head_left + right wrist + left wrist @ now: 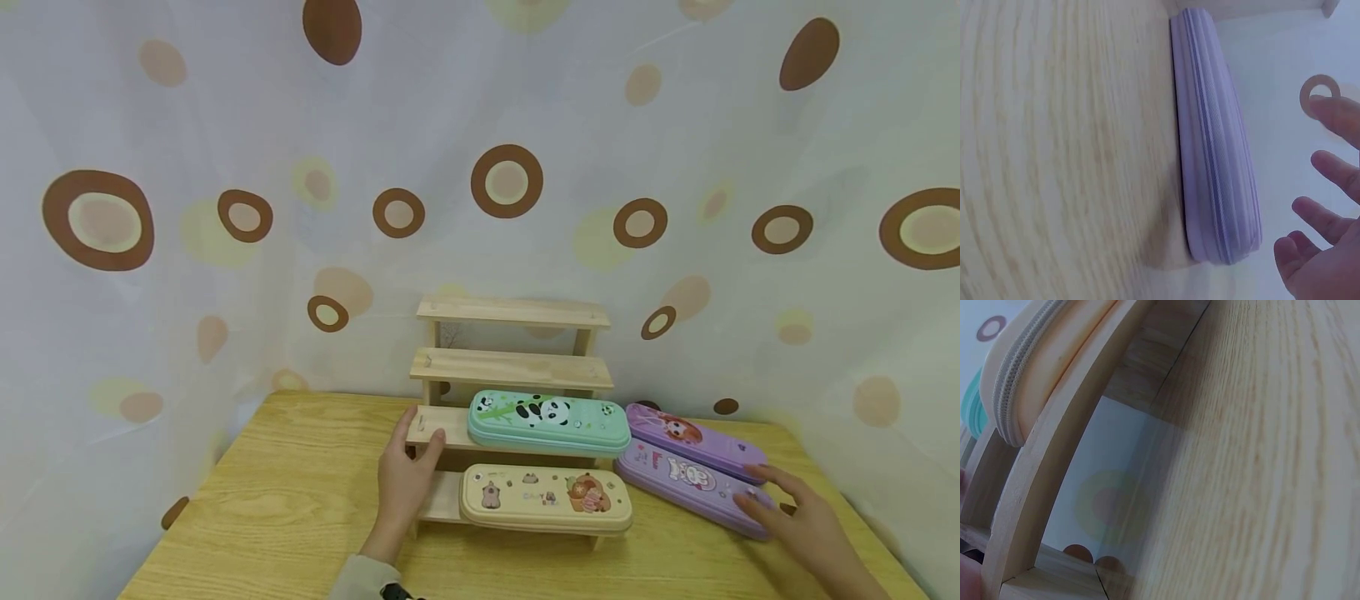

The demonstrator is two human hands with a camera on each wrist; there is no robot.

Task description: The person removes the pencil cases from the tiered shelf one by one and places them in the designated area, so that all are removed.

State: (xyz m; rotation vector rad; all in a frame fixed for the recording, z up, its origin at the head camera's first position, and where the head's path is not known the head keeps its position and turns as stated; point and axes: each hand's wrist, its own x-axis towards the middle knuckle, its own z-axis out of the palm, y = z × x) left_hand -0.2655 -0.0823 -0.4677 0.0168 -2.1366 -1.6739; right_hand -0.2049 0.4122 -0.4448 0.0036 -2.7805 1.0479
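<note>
A stepped wooden rack (510,367) stands against the patterned backdrop. My left hand (405,479) grips the left end of its second step from the bottom, thumb at the front. A cream zippered pencil case (546,500) lies on the bottom step; a mint-green panda pencil case (551,421) lies on the one above. Right of the rack, a lilac pencil case (1216,144) and a darker purple pencil case (697,437) lie side by side, slanted. My right hand (802,525) hovers at their right ends, fingers spread and holding nothing; the right wrist view shows a gap to the lilac case.
The light wood table (300,492) extends left of and in front of the rack. A pale cloth backdrop (450,100) with brown rings and dots encloses the back and both sides. The rack's top two steps (513,311) carry no pencil cases.
</note>
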